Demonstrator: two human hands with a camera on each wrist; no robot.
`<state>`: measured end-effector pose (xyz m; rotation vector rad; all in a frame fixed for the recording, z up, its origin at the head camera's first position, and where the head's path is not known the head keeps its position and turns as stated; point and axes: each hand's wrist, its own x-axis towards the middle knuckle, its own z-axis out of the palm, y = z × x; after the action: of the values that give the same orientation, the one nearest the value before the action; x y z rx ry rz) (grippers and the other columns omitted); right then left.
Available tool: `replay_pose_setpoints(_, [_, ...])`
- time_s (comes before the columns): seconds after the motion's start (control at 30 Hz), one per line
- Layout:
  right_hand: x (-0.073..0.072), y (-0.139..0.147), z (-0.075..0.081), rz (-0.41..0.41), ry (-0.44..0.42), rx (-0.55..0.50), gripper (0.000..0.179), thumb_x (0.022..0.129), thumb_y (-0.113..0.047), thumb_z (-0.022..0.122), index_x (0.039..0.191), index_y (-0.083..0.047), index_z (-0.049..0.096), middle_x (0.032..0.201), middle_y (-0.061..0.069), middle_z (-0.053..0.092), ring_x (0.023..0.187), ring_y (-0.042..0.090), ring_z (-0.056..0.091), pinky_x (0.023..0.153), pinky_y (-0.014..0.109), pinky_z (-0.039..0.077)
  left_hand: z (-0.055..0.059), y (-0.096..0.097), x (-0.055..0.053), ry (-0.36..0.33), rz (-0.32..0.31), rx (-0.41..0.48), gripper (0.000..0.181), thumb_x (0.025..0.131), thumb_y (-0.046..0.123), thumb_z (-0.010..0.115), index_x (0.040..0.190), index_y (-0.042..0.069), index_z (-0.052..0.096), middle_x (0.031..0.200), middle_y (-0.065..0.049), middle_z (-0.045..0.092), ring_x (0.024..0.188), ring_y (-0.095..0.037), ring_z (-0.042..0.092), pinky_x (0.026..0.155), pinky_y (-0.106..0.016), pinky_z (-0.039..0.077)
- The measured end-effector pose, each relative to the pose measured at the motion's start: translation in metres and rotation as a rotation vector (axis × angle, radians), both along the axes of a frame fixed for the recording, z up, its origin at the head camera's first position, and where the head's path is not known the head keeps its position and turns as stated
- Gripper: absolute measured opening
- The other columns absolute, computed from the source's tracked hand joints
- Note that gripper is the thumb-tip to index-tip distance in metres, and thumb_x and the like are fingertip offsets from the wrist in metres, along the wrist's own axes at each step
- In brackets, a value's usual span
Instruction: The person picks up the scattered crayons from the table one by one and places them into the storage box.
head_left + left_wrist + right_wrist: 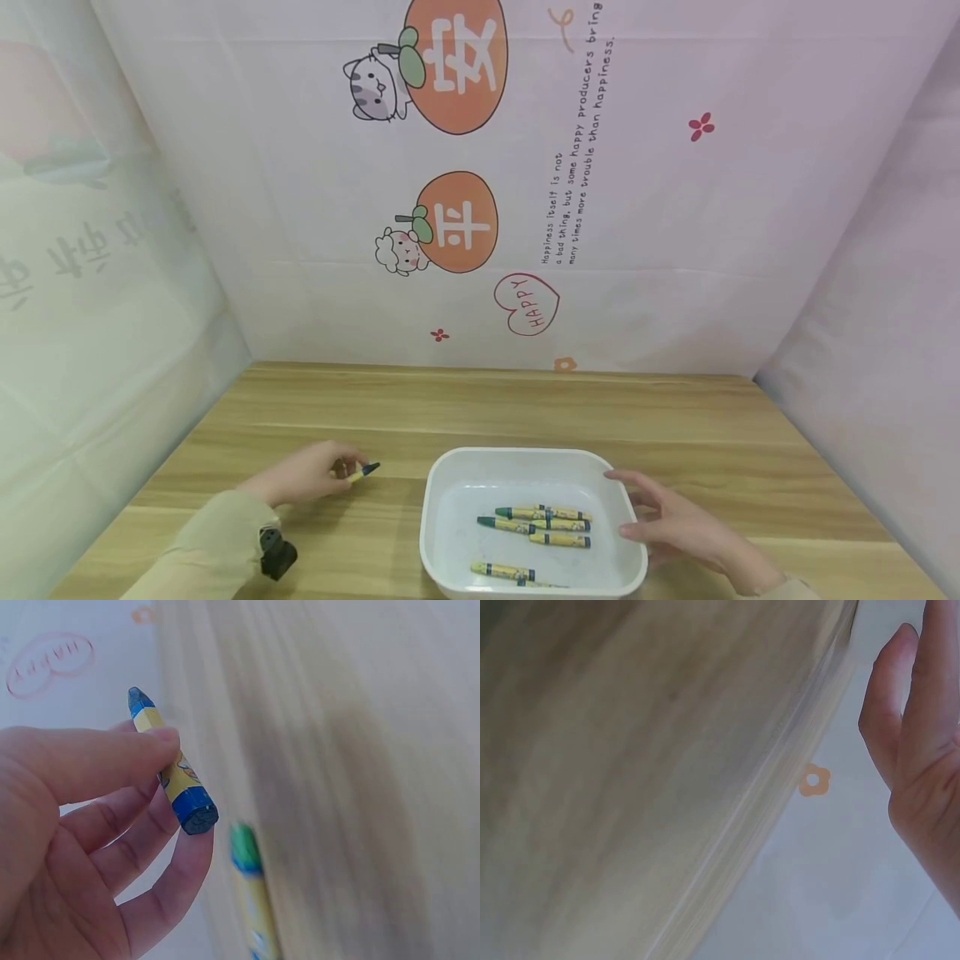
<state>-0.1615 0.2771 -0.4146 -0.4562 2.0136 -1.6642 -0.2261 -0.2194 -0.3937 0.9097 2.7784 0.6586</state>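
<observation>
My left hand pinches a dark-tipped crayon with a yellow wrapper and blue bands, above the table left of the white plastic bin. In the left wrist view, a green crayon shows below that hand; I cannot tell what supports it. The right hand grips the bin's right wall, its thumb and forefinger over the rim and other fingers outside. Inside the bin lie several yellow-wrapped crayons, a few green-tipped. The near wall partly hides the lowest crayon.
The wood-grain table extends around the bin. Behind it rises a white printed cloth, with further cloth walls at the left and right. A black wrist device sits on the left sleeve.
</observation>
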Motion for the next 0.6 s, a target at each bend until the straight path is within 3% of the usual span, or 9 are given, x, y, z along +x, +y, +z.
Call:
replay_pose_setpoints(0.33, [-0.001,0.003,-0.002,0.002,0.005,0.010,0.073,0.089,-0.009,0.059,0.144,-0.001,0.011,0.131,0.046,0.021,0.099,0.029,0.060,0.069,0.052,0.055,0.028,0.065,0.004,0.003,-0.065,0.007,0.029,0.086,0.010,0.062,0.114,0.013,0.063,0.094,0.005,0.063,0.084,-0.006,0.058,0.069,-0.021,0.049])
replay_pose_setpoints(0.6, [-0.001,0.003,-0.004,-0.020,0.021,0.041,0.073,0.088,-0.010,0.060,0.144,-0.003,0.014,0.131,0.044,0.024,0.098,0.027,0.060,0.069,0.046,0.056,0.041,0.123,0.004,-0.032,-0.157,-0.037,0.028,0.087,0.013,0.062,0.114,0.020,0.062,0.098,0.009,0.064,0.088,-0.002,0.057,0.075,-0.018,0.048])
